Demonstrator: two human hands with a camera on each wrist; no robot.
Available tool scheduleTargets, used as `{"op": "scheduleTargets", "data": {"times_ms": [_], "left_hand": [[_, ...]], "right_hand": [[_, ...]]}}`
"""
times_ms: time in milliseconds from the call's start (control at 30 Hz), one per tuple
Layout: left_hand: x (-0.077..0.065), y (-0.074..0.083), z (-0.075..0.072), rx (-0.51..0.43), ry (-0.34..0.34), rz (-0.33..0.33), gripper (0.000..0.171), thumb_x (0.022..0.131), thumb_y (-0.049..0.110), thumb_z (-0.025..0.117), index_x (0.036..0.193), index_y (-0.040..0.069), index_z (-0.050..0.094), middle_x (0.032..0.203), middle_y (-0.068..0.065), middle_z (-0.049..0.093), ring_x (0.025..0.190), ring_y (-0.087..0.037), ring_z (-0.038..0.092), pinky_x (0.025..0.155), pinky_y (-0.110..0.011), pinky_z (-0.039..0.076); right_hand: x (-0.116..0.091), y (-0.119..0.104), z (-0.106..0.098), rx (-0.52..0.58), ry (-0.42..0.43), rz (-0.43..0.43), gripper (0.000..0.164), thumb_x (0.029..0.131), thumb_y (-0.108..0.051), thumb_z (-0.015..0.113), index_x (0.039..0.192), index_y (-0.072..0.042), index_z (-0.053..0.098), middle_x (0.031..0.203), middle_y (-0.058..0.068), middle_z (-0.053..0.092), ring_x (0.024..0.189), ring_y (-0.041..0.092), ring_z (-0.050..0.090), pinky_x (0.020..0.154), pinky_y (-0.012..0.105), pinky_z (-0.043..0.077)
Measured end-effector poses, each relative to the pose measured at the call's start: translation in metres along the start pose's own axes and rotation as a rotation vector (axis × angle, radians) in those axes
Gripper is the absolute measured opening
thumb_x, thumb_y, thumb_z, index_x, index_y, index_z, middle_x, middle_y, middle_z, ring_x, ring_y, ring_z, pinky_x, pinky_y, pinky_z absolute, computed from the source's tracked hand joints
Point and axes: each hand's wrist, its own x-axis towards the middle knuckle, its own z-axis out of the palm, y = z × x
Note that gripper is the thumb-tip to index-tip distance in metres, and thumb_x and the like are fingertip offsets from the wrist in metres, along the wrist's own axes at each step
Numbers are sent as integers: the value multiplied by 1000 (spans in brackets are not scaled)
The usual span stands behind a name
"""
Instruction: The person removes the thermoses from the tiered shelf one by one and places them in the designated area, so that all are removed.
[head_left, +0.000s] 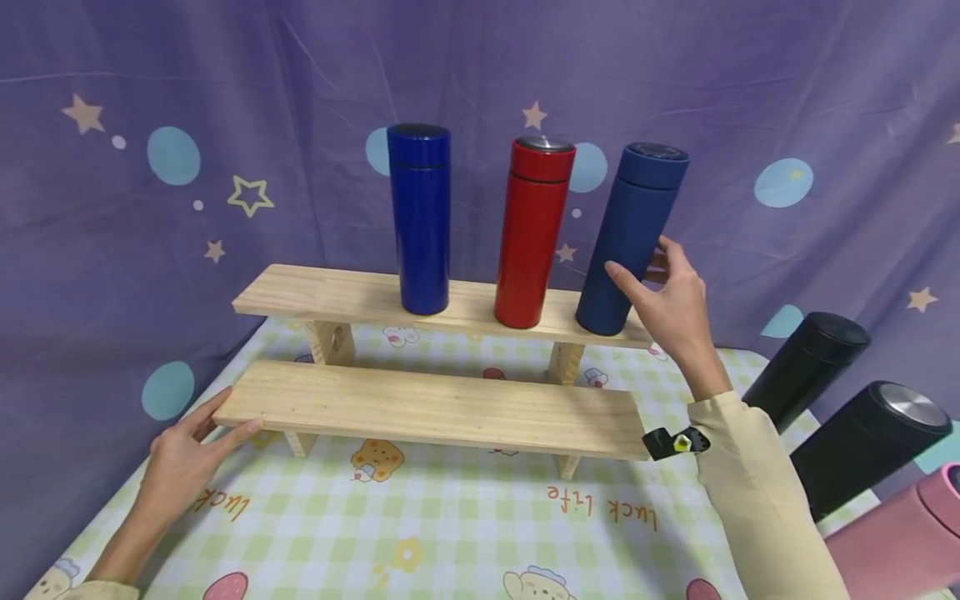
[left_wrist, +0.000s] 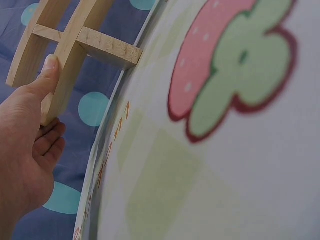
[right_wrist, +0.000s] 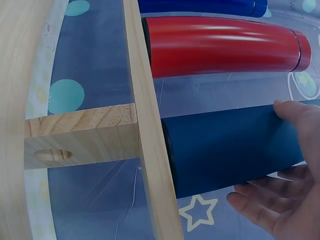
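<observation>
On the upper board of a two-tier wooden shelf (head_left: 427, 408) stand a glossy blue thermos (head_left: 422, 225), a red thermos (head_left: 531, 242) and a matte navy thermos (head_left: 630, 225). My right hand (head_left: 671, 304) holds the navy thermos near the shelf's right end, thumb on its near side and fingers around the far side. In the right wrist view, that thermos's base (right_wrist: 172, 160) meets the board. My left hand (head_left: 180, 458) grips the left end of the lower board; the left wrist view shows its thumb (left_wrist: 49, 75) against the wood and the other fingers curled beneath.
At the right, beside my sleeve (head_left: 765, 492), stand two black thermoses (head_left: 810, 362) and a pink thermos (head_left: 900, 533). A checkered tablecloth (head_left: 465, 517) covers the table. Behind the shelf hangs a purple curtain (head_left: 300, 167) with stars and dots.
</observation>
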Motion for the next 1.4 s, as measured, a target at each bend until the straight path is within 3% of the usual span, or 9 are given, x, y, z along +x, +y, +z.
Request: {"op": "scheduleTargets", "data": {"times_ms": [300,467,533,667,833,1000,1133,1300,1400], "left_hand": [[-2,-4,-3,31,16,-4,85,97,39,77,162,5,34,144,-39,44,128,-61,45,100,-65,40],[-2,-5,-4,31,23,4,85,96,39,77,161,6,35,144,-38,44,128,-60,46,101,-21,45],[-2,-5,-4,27,21,-1,85,96,39,77,162,6,35,144,-38,44,128,-61,46,103,-22,44],[-1,-4,-4,27,25,-12,85,96,39,77,162,6,34,144,-38,44,128,-61,45,99,-70,37],[0,-3,-3,40,42,7,84,96,38,78,160,5,37,142,-38,47,126,-60,48,96,-69,39],[0,-2,-4,37,30,11,83,96,39,77,161,6,36,142,-37,47,127,-60,48,101,-59,44],[2,-1,-5,39,15,18,84,96,39,77,162,9,35,145,-37,45,127,-60,48,96,-29,51],[3,2,-4,36,7,17,84,97,40,76,162,9,35,145,-37,45,128,-61,47,94,-64,45],[3,3,-3,30,18,19,83,96,39,77,161,7,36,144,-37,46,127,-61,47,96,-65,43]], "right_hand": [[-30,2,-11,-20,-7,-37,76,98,-40,73,158,-6,39,139,22,60,124,41,61,99,59,48],[-56,6,-23,-59,17,-64,71,99,-33,73,157,-6,41,139,19,61,123,37,61,97,39,53],[-66,7,-28,-75,35,-76,69,99,-30,75,156,-6,43,137,18,63,123,36,62,93,23,52],[-88,11,-38,-84,74,-93,69,96,-22,78,155,-8,46,134,18,64,121,23,64,86,5,42],[-116,14,-53,-121,122,-96,69,92,-13,81,154,-12,49,132,14,66,112,-15,53,86,4,42],[-144,20,-70,-147,184,-59,72,86,-2,84,150,-13,54,125,1,67,108,-14,56,85,3,43],[-168,26,-81,-167,256,-4,72,83,4,84,147,-14,57,117,-23,62,103,-14,58,82,3,43],[-197,32,-92,-212,351,154,70,85,6,82,148,-11,56,117,-22,60,98,-17,54,81,0,40],[-214,35,-97,-258,416,311,65,91,-4,80,150,-14,54,122,-10,63,95,-21,47,86,2,39]]}}
